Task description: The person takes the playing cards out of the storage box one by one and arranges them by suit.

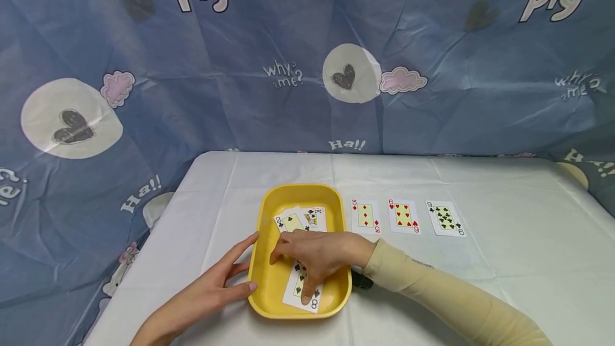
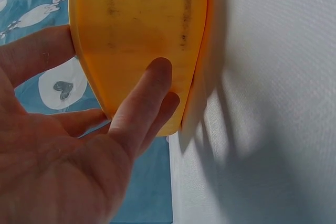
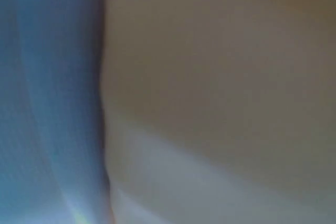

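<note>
The right sleeve (image 1: 447,292) is cream and close-fitting, bearing a small dark marking (image 1: 423,264).

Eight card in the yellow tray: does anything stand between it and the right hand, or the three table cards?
Nothing visible separates the right hand from the eight card; the thumb appears to rest on it. Toward the three table cards, the yellow tray's right wall and the wrist stand between.

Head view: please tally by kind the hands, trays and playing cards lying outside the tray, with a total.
Hands: 2 (left hand, right hand)
Yellow tray: 1
Cards outside it: 3 (diamonds card, hearts card, clubs card)
Total: 6
</note>
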`<state>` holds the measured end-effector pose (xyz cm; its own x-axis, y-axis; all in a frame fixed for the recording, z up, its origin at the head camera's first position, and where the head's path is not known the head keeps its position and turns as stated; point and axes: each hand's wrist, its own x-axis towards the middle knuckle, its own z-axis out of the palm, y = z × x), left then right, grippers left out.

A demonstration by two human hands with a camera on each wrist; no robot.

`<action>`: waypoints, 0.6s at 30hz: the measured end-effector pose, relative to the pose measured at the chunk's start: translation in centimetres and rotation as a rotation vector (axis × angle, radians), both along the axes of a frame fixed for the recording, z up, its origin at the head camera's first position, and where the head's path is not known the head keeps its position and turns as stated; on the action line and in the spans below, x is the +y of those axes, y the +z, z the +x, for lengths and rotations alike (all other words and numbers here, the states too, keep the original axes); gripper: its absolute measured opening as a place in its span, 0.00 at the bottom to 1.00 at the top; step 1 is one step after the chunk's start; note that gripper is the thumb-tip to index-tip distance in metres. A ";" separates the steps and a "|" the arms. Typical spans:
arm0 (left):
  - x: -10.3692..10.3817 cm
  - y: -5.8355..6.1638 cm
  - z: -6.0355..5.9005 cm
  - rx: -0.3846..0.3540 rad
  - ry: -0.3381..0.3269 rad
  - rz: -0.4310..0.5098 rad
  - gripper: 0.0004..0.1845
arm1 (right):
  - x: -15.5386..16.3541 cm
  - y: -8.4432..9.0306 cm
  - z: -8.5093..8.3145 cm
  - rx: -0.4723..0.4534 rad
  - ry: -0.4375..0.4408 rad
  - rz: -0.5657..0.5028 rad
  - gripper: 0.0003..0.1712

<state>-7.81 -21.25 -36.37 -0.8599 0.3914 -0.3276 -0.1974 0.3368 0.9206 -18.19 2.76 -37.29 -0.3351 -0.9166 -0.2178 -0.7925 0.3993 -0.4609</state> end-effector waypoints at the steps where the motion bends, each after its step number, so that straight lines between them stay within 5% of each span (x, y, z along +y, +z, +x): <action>1: 0.0 0.0 0.0 0.004 -0.001 0.001 0.43 | 0.0 0.0 0.0 -0.003 -0.010 -0.005 0.49; 6: 0.1 0.0 0.2 0.018 -0.007 0.002 0.43 | 0.3 0.2 -0.5 -0.065 -0.036 -0.117 0.44; 10: 0.1 0.0 0.2 0.016 -0.005 -0.001 0.43 | 0.6 0.7 -0.7 -0.097 0.025 -0.178 0.35; 18: 0.1 0.2 0.2 0.007 0.005 -0.012 0.44 | 1.2 1.9 -0.4 -0.107 0.103 0.017 0.34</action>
<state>-7.63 -21.19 -36.20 -0.8643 0.3829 -0.3262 -0.1929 0.3466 0.9180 -18.59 3.94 -35.36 -0.2133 -0.9408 -0.2633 -0.7766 0.3268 -0.5387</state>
